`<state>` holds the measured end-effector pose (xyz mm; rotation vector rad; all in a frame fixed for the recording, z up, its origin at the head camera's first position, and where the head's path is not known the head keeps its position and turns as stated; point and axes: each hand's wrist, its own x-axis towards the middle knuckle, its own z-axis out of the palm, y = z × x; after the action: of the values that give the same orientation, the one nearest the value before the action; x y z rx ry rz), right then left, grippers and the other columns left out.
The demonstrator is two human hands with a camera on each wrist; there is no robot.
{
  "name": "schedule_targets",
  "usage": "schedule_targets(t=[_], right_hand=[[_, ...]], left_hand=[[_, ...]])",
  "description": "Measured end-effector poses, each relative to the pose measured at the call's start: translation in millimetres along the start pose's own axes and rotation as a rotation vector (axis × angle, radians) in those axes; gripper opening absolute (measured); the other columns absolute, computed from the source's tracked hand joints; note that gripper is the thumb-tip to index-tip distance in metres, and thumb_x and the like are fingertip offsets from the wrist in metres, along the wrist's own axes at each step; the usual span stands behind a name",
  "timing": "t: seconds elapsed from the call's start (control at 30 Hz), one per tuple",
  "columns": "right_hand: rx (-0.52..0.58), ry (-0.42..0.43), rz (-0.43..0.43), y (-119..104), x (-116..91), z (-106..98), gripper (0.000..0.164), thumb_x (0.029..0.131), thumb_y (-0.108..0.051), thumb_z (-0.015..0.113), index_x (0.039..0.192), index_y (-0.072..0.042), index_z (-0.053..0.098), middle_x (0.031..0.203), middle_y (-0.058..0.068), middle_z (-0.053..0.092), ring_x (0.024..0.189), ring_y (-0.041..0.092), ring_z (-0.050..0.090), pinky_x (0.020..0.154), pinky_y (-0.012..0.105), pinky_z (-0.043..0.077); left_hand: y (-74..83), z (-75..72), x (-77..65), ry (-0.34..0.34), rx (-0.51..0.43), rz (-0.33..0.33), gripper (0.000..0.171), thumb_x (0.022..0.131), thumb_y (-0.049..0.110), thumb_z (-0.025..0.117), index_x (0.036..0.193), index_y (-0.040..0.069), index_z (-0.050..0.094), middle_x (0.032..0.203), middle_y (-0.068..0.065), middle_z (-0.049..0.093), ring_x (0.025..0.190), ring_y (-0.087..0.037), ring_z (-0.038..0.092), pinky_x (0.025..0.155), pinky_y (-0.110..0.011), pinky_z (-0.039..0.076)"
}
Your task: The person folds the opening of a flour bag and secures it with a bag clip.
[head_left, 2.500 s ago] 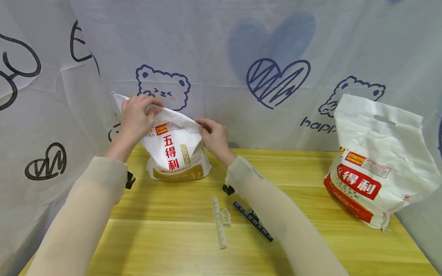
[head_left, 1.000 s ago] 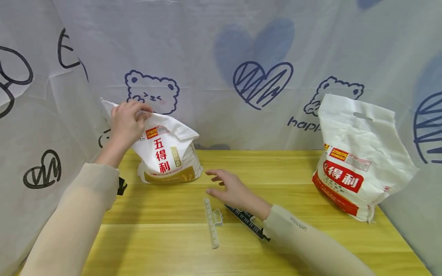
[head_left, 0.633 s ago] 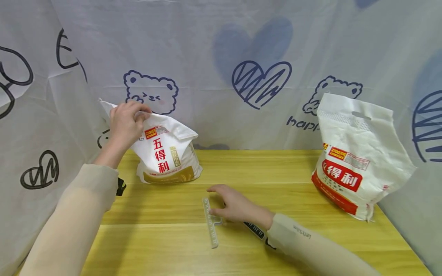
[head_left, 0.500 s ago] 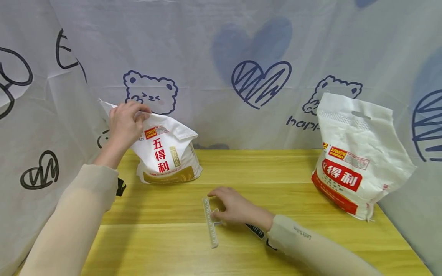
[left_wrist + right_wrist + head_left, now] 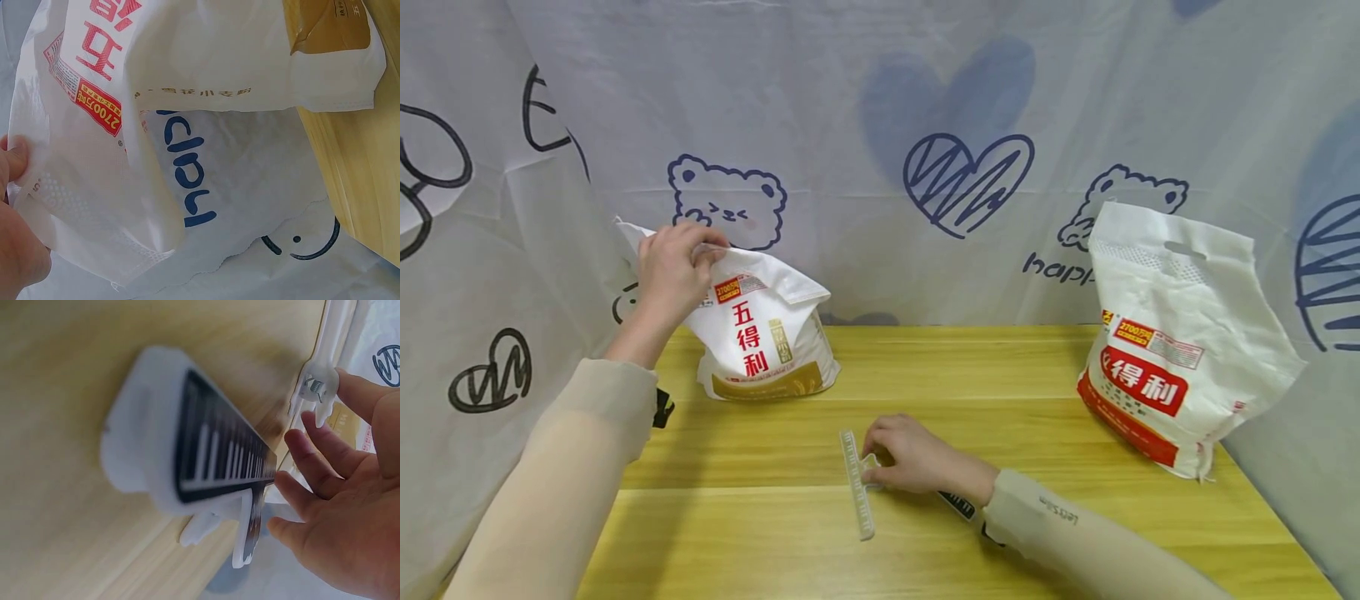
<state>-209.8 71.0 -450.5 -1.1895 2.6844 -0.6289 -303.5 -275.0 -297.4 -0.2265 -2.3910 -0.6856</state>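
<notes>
My left hand (image 5: 673,267) grips the top edge of a white flour bag (image 5: 760,333) with red lettering and a gold base band, standing at the back left. In the left wrist view, the bag's upper part (image 5: 87,169) is bunched beside my fingers (image 5: 19,250). A clear sealing clip (image 5: 859,500) with a keyboard-like bar lies mid-table. My right hand (image 5: 910,457) pinches its handle between thumb and fingers; the handle's spring (image 5: 315,386) shows in the right wrist view. Partly hidden under that hand lies a black-and-white keyboard-patterned clip (image 5: 225,444).
A second flour bag (image 5: 1187,350), with a red label and a cut-out handle, leans at the right side of the wooden table (image 5: 760,533). A printed cloth (image 5: 850,167) hangs along the back and sides. A small black object (image 5: 662,408) shows beside the left sleeve.
My right hand has left the bag's right top corner, moved down over the table, and closed its fingers at the clear clip's handle. The left hand keeps its grip on the bag.
</notes>
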Motion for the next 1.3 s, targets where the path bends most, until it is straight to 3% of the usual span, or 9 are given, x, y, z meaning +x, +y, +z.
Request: schedule_targets(t=[0.3, 0.63, 0.83, 0.93, 1.17, 1.3], right_hand=[[0.031, -0.023, 0.012, -3, -2, -1, 0.026, 0.093, -0.029, 0.080, 0.110, -0.009, 0.072, 0.108, 0.001, 0.065, 0.110, 0.023, 0.058, 0.096, 0.037, 0.050], [0.091, -0.021, 0.024, 2, -5, -1, 0.032, 0.093, -0.030, 0.080, 0.115, -0.008, 0.070, 0.107, 0.000, 0.068, 0.117, 0.024, 0.057, 0.101, 0.039, 0.050], [0.133, -0.006, 0.056, -2, -8, -4, 0.035, 0.094, -0.030, 0.079, 0.119, -0.008, 0.068, 0.116, 0.002, 0.071, 0.117, 0.021, 0.057, 0.101, 0.039, 0.051], [0.156, 0.013, 0.059, -3, -11, -5, 0.034, 0.093, -0.030, 0.080, 0.118, -0.009, 0.068, 0.115, 0.000, 0.070, 0.113, 0.018, 0.057, 0.098, 0.037, 0.052], [0.280, 0.053, 0.044, -1, -15, -7, 0.031, 0.092, -0.027, 0.081, 0.113, -0.010, 0.065, 0.097, -0.003, 0.061, 0.086, 0.013, 0.054, 0.076, 0.027, 0.049], [0.382, 0.064, 0.049, -1, -19, -9, 0.029, 0.091, -0.023, 0.083, 0.110, -0.011, 0.064, 0.094, -0.005, 0.059, 0.082, 0.010, 0.055, 0.072, 0.023, 0.051]], left_hand=[[1.9, -1.6, -1.2, -0.013, 0.014, 0.000, 0.012, 0.101, 0.007, 0.065, 0.110, 0.004, 0.073, 0.120, -0.018, 0.068, 0.114, -0.039, 0.054, 0.117, -0.059, 0.027], [0.4, -0.1, -1.6, -0.018, 0.016, -0.002, 0.012, 0.102, 0.007, 0.065, 0.111, 0.005, 0.073, 0.120, -0.017, 0.068, 0.113, -0.038, 0.054, 0.116, -0.059, 0.027], [0.7, -1.1, -2.3, -0.021, 0.018, -0.005, 0.012, 0.102, 0.008, 0.064, 0.111, 0.005, 0.072, 0.121, -0.017, 0.068, 0.115, -0.038, 0.053, 0.117, -0.059, 0.027], [0.1, -0.8, -2.7, -0.015, 0.018, 0.001, 0.012, 0.102, 0.007, 0.064, 0.110, 0.004, 0.072, 0.120, -0.018, 0.068, 0.115, -0.039, 0.054, 0.117, -0.059, 0.027], [0.2, -0.3, -2.2, -0.005, 0.018, 0.011, 0.011, 0.101, 0.006, 0.065, 0.109, 0.004, 0.072, 0.119, -0.018, 0.068, 0.114, -0.039, 0.054, 0.116, -0.060, 0.028], [0.3, -0.5, -2.7, -0.003, 0.021, 0.013, 0.011, 0.101, 0.006, 0.065, 0.109, 0.004, 0.072, 0.118, -0.018, 0.069, 0.113, -0.039, 0.054, 0.116, -0.060, 0.028]])
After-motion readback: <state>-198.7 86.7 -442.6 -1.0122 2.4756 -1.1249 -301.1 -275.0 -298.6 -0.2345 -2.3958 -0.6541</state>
